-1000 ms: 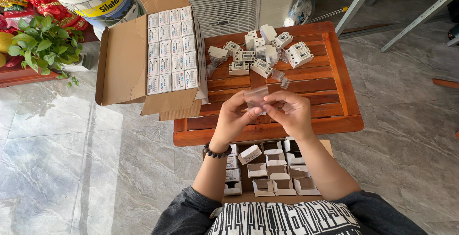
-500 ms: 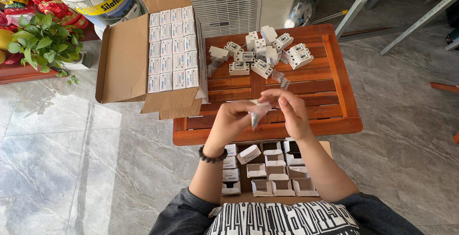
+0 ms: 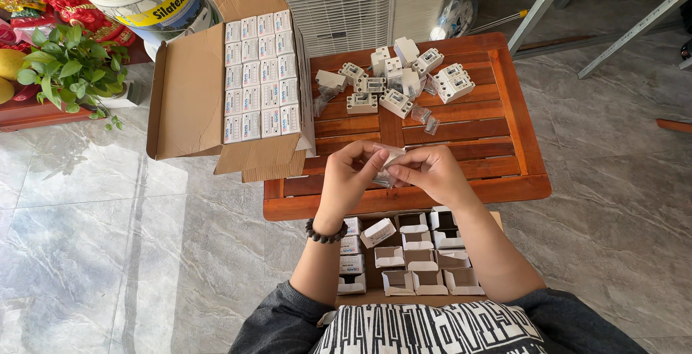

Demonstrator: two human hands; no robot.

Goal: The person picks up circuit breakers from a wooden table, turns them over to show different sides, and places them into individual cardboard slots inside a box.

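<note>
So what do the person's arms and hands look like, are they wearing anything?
Both hands are bare, with no gloves. The left hand has a bracelet of dark round beads around its wrist. The right hand shows no bracelet, watch or ring. Dark grey sleeves are pushed up near the elbows, so the forearms are uncovered. Lower down, the clothing has a black and white pattern.

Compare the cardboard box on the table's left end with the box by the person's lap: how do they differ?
The big cardboard box holds closed little cartons packed in tight rows; the lap box holds mostly opened ones, loosely set. The big box rests tilted on the wooden table; the lap box sits lower, beneath both hands. Both are brown and hold small white cartons.
</note>
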